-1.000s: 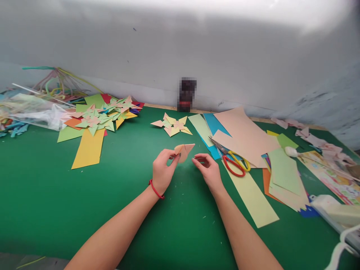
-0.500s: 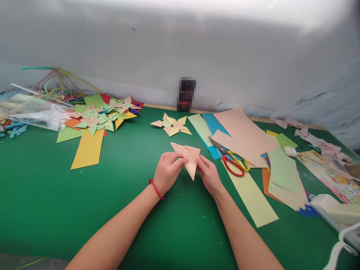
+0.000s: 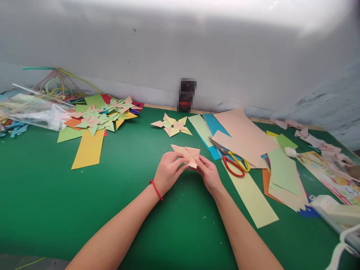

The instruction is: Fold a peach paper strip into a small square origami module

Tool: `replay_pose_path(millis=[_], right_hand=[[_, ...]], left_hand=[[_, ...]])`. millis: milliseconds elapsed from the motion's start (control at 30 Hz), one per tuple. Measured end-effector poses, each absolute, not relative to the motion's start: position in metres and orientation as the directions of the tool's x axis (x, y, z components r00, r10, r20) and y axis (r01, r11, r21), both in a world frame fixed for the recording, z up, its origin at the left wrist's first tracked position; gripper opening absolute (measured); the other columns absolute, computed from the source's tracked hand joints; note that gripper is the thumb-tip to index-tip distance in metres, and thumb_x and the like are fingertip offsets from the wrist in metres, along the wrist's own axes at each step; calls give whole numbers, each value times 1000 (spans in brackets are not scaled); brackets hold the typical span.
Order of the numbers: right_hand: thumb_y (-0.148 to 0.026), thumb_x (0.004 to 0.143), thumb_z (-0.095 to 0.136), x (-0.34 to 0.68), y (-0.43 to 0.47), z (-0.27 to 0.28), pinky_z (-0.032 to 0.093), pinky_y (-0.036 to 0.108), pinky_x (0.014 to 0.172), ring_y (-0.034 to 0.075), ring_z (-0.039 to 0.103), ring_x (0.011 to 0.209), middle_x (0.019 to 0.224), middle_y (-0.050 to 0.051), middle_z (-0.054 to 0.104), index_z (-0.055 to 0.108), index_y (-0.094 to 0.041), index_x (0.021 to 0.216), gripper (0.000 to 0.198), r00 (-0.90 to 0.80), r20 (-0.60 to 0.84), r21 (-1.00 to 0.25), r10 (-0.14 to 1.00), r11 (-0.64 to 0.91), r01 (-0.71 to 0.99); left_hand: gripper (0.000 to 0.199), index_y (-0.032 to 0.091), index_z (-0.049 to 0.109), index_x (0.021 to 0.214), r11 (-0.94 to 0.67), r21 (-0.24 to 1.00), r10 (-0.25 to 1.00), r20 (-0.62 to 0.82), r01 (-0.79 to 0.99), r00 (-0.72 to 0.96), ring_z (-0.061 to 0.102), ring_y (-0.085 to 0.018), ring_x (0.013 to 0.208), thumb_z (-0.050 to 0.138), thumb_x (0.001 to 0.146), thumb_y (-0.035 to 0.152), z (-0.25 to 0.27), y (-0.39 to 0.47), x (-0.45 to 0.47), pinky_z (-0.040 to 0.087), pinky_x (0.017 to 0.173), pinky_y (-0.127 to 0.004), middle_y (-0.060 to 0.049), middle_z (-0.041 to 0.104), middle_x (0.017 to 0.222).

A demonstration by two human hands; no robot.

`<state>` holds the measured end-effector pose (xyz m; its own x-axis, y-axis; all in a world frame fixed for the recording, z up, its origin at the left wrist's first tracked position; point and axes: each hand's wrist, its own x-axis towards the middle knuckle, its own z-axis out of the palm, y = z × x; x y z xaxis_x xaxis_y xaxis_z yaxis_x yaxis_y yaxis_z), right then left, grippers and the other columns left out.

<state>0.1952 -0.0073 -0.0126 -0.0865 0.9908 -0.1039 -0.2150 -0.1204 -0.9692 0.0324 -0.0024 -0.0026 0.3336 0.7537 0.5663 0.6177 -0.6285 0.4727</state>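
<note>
The left hand (image 3: 168,168) and right hand (image 3: 208,176) have their fingers closed on a folded pink paper piece (image 3: 190,154), gripped at its lower left and right sides above the middle of the bench (image 3: 56,187). A pink-and-yellow paper star (image 3: 174,124) lies beyond, near the back edge; scissors (image 3: 225,150) rest between the right hand and the right edge.

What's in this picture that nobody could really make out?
All in the head view:
Folded pink paper: its underside faces away, and the left hand and right hand cover parts of it.
Dark object by the wall: blurred into blocks.
Clear plastic: cut off by the left edge.
</note>
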Motion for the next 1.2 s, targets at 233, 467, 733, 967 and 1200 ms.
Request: replay_pose_path(millis=[233,467,733,967,1200], right_hand=[[-44,78,54,193,-10,-11,50,35,74,23,60,86,98,6,66,62,-21,103,35,-111,-112,-969,987,-134,-210],[-40,81,54,192,-10,-5,48,35,76,22,58,96,107,8,63,56,-23,111,35,-143,-12,-990,990,-32,-134],[-38,72,65,193,-7,-10,46,35,85,22,54,104,114,7,59,56,-23,107,39,-52,1,-993,999,-6,-122],[-38,70,65,195,-9,-12,47,34,75,23,60,88,94,6,67,64,-18,94,31,-6,-30,-998,1000,-30,-61],[-37,72,63,194,-8,-13,46,30,67,21,59,78,89,6,66,63,-17,87,26,22,23,-1000,999,23,7]], left_hand=[[15,21,61,94,-650,443,731,588,618,347,53,-19,92,49,84,21,-2,-5,33,40,81,-33,-6,62,95],[13,19,58,75,-354,862,909,408,362,-82,53,-14,70,54,81,30,4,-1,30,42,66,-26,-1,58,72],[18,16,56,79,-70,993,997,72,-92,12,57,-14,74,60,74,33,0,6,35,46,69,-26,-2,61,79],[20,16,57,88,-43,994,985,59,-102,162,59,-15,79,56,77,33,-1,1,40,48,74,-29,-4,62,87],[23,15,57,89,-59,996,983,70,-66,172,60,-16,80,62,73,31,-8,3,38,49,76,-30,-5,62,88]])
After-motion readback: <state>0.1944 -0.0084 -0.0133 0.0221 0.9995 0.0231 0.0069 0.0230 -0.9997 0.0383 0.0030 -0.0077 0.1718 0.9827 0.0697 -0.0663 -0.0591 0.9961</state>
